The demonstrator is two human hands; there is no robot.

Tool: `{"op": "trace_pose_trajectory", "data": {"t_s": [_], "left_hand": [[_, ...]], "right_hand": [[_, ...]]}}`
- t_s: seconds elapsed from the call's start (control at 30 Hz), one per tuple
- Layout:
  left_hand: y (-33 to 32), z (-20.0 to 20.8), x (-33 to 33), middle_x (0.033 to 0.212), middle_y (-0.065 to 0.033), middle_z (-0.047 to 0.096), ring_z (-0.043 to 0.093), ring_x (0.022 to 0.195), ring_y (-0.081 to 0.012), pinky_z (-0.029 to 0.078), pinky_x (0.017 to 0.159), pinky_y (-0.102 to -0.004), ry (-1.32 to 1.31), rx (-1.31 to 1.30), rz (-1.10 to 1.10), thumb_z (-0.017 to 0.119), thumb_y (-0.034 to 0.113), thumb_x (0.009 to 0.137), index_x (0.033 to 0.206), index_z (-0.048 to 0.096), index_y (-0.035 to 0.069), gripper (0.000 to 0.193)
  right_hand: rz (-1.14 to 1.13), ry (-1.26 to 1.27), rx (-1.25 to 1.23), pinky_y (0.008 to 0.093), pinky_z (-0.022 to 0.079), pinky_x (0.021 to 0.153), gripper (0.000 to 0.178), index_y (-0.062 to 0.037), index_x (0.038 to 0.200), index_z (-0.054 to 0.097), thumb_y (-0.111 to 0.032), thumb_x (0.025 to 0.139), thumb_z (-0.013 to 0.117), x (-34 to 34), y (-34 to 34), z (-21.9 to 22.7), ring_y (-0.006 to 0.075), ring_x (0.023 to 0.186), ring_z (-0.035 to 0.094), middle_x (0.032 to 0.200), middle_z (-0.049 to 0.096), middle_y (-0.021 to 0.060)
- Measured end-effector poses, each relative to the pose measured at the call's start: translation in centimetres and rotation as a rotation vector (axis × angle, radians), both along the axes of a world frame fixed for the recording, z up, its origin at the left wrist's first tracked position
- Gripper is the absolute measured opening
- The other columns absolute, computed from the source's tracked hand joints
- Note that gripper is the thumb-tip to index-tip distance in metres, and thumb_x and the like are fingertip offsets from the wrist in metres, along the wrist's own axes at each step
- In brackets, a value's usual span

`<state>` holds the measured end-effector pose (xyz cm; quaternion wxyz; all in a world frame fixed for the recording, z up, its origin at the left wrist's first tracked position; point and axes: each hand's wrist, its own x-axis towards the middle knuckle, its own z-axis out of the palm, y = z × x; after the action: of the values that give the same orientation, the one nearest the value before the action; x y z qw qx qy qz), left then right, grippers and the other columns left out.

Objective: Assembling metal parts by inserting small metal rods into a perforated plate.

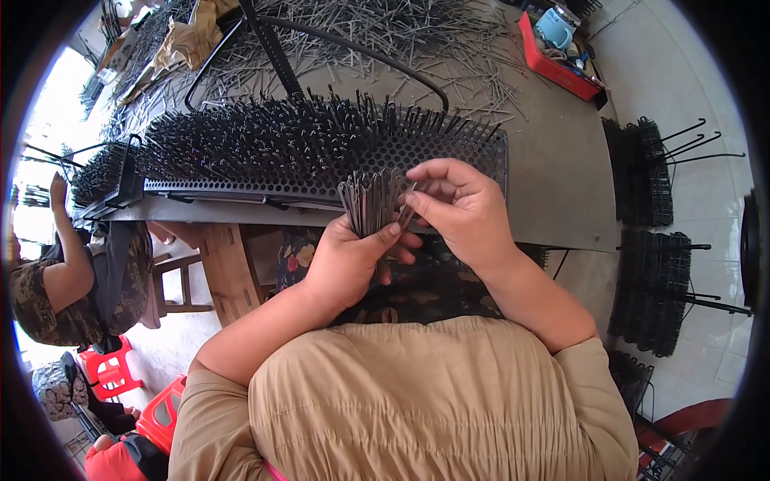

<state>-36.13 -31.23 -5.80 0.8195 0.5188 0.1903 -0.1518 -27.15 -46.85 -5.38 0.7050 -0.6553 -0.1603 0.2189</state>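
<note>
A thick bundle of thin dark metal rods with looped ends (367, 199) stands upright in my left hand (341, 255), whose fingers wrap round its lower part. Close against the bundle's right side, my right hand (465, 210) pinches a single thin metal rod (407, 210) between thumb and fingers. Just beyond both hands is a long perforated metal rack (465, 152). Many similar rods (265, 140) stand packed in its holes on the left and middle; towards its right end the holes show bare.
Loose metal rods (385, 40) lie heaped across the table (553, 176). A red tray (553, 68) holds a blue mug (553, 28) at the far right. Dark racks with hooks (654, 289) stand right. Another person (68, 272) works at the left, near red stools (112, 369).
</note>
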Motion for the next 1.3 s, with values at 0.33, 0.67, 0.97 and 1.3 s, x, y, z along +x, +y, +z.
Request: {"op": "trace_pose_trajectory", "data": {"t_s": [0.33,0.67,0.97,1.3], "left_hand": [[0.3,-0.2,0.2,0.100,-0.0106,0.069,0.065,0.074,-0.0133,0.047,0.047,-0.0231,0.002,-0.095,-0.088,0.051,0.012,0.099,0.125,0.056,0.004,0.028],[0.6,-1.2,0.7,0.088,-0.0147,0.067,0.065,0.069,-0.0178,0.041,0.044,-0.0253,0.186,0.006,-0.125,0.050,0.011,0.099,0.107,0.056,-0.001,0.016],[0.5,-1.2,0.8,0.084,-0.0138,0.067,0.065,0.066,-0.0176,0.041,0.044,-0.0256,0.203,0.034,-0.117,0.051,0.012,0.099,0.105,0.057,-0.002,0.017],[0.6,-1.5,0.9,0.083,-0.0135,0.068,0.067,0.065,-0.0172,0.042,0.043,-0.0256,0.180,0.031,-0.124,0.056,0.012,0.096,0.100,0.058,-0.001,0.014]], "right_hand": [[0.029,0.074,-0.011,0.0225,0.054,0.065,0.014,-0.0014,0.103,0.062,-0.002,0.089,0.064,0.4,-0.7,0.3,0.0114,0.080,0.067,0.090,0.070,0.0078],[-0.540,-0.508,0.123,0.0245,0.056,0.067,0.012,0.0025,0.102,0.061,0.003,0.090,0.062,7.6,-6.0,0.4,0.0129,0.081,0.066,0.092,0.069,0.0106],[-0.512,-0.696,-0.039,0.0252,0.057,0.073,0.011,0.0037,0.101,0.063,0.005,0.091,0.060,7.9,-5.6,0.1,0.0145,0.085,0.067,0.096,0.070,0.0131],[-0.379,-0.830,-0.253,0.0241,0.055,0.073,0.009,0.0036,0.095,0.067,0.006,0.087,0.063,9.1,-5.2,1.9,0.0118,0.081,0.066,0.089,0.071,0.0081]]}}
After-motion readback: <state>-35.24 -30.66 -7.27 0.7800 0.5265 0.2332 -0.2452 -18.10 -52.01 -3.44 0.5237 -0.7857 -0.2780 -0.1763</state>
